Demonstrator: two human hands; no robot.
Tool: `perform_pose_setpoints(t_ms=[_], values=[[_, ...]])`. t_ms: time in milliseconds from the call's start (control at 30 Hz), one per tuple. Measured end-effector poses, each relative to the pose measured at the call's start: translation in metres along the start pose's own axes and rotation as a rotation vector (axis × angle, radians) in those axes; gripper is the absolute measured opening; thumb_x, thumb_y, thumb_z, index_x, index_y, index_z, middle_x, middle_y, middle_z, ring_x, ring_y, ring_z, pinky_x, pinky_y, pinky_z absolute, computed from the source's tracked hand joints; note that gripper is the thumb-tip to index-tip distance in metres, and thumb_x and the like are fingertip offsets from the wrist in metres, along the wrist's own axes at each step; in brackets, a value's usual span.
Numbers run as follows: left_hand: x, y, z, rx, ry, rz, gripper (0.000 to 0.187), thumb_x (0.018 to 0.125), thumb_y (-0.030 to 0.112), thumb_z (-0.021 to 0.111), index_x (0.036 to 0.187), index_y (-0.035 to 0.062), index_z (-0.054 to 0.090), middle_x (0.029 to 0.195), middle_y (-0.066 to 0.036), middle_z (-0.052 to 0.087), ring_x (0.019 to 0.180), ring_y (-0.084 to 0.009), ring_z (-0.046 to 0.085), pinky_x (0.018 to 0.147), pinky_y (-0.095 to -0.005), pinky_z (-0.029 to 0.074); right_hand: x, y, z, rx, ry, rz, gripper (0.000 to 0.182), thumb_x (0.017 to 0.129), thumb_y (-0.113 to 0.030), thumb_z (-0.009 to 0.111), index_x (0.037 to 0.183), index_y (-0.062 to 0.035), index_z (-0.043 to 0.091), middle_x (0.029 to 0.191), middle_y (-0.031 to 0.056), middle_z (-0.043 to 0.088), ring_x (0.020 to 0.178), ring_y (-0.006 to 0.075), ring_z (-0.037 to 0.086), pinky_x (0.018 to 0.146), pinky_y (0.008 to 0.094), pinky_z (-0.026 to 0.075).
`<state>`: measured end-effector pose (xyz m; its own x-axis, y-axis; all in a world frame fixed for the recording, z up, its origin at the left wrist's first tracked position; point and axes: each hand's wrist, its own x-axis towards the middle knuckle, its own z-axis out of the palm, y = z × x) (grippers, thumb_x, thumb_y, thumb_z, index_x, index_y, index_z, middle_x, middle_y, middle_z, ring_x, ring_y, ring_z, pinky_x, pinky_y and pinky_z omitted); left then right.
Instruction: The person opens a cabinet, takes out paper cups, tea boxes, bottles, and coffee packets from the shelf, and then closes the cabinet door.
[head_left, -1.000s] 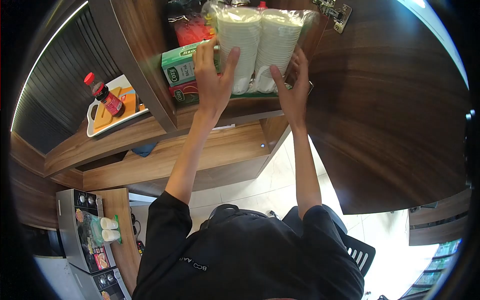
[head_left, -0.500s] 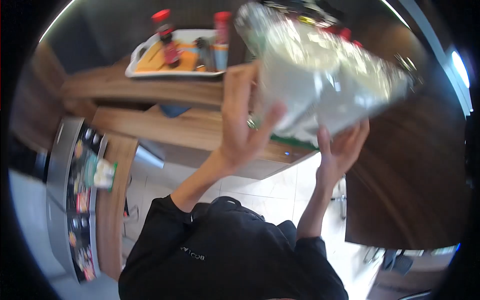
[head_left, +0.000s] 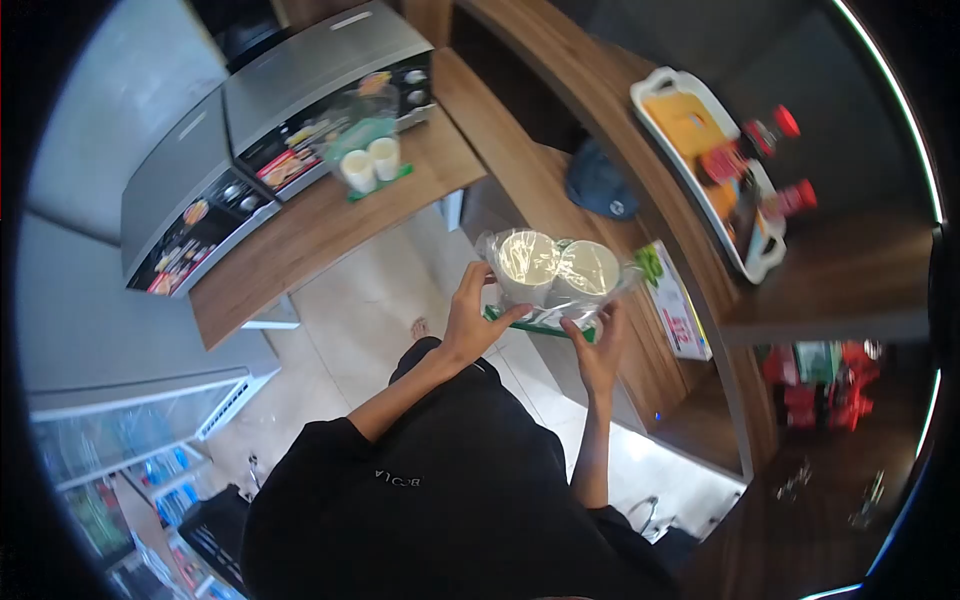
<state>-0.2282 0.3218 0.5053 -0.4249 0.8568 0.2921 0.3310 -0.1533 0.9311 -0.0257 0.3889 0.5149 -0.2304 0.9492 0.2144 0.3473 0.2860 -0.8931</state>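
Note:
A clear plastic pack of white cups, in two side-by-side stacks with a green strip along the lower edge, is held up in front of my body. My left hand grips its left side, thumb along the bottom edge. On the right, my right hand has its thumb and fingers closed on the lower right corner. The plastic shines and crinkles around the cups. A similar pack of cups stands on the wooden counter, away from both hands.
Boxy grey appliances line the counter at the left. To the right are a dark blue cap, a printed sheet and a white tray with red-capped bottles. Red packets sit in a lower shelf space.
The view has swung left, so the counter and appliances are nearer the middle and the tray is at the right. The held pack is now lower and closer to my body.

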Motion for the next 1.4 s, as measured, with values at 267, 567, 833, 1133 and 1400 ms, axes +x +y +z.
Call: perform_pose_setpoints(t_ms=[267, 567, 833, 1133, 1400], values=[[0.019, -0.101, -0.109, 0.188, 0.221, -0.210, 0.067, 0.070, 0.025, 0.087, 0.118, -0.0040, 0.050, 0.109, -0.021, 0.061, 0.101, -0.0397, 0.063, 0.087, -0.0444, 0.051, 0.084, 0.028, 0.180, 0.235, -0.454, -0.048, 0.067, 0.069, -0.004, 0.086, 0.125, -0.0023, 0.049, 0.120, 0.0139, 0.064, 0.117, 0.0225, 0.060, 0.102, 0.0407, 0.047], [0.092, -0.209, -0.159, 0.443, 0.564, -0.340, 0.065, 0.070, 0.023, 0.086, 0.122, -0.0004, 0.056, 0.116, -0.020, 0.062, 0.109, -0.0344, 0.058, 0.093, -0.0427, 0.046, 0.179, 0.042, 0.341, 0.086, -0.629, -0.174, 0.065, 0.064, 0.001, 0.085, 0.120, 0.0007, 0.051, 0.113, 0.0170, 0.065, 0.109, 0.0326, 0.064, 0.093, 0.0393, 0.050], [0.138, -0.252, -0.155, 0.151, 0.600, -0.562, 0.075, 0.077, 0.015, 0.078, 0.138, -0.0007, 0.038, 0.119, -0.021, 0.053, 0.102, -0.0349, 0.057, 0.092, -0.0458, 0.047, 0.223, 0.088, 0.411, 0.229, -0.697, -0.163, 0.074, 0.069, 0.001, 0.083, 0.131, 0.0025, 0.043, 0.127, 0.0175, 0.060, 0.118, 0.0274, 0.060, 0.098, 0.0381, 0.050], [0.103, -0.242, -0.157, 0.150, 0.667, -0.494, 0.068, 0.081, 0.014, 0.078, 0.134, -0.0030, 0.038, 0.122, -0.018, 0.050, 0.098, -0.0236, 0.060, 0.076, -0.0347, 0.053, 0.204, 0.118, 0.369, 0.135, -0.595, 0.088, 0.067, 0.081, -0.008, 0.079, 0.135, -0.0017, 0.042, 0.130, 0.0168, 0.056, 0.120, 0.0275, 0.058, 0.098, 0.0385, 0.050], [0.077, -0.221, -0.130, -0.123, 0.405, -0.461, 0.047, 0.088, 0.016, 0.073, 0.125, 0.0029, 0.045, 0.095, -0.007, 0.067, 0.084, -0.0162, 0.064, 0.070, -0.0290, 0.050, 0.142, 0.164, 0.243, 0.349, -0.495, 0.647, 0.043, 0.090, -0.026, 0.071, 0.127, -0.0086, 0.055, 0.113, 0.0046, 0.065, 0.108, 0.0172, 0.062, 0.092, 0.0350, 0.047]])
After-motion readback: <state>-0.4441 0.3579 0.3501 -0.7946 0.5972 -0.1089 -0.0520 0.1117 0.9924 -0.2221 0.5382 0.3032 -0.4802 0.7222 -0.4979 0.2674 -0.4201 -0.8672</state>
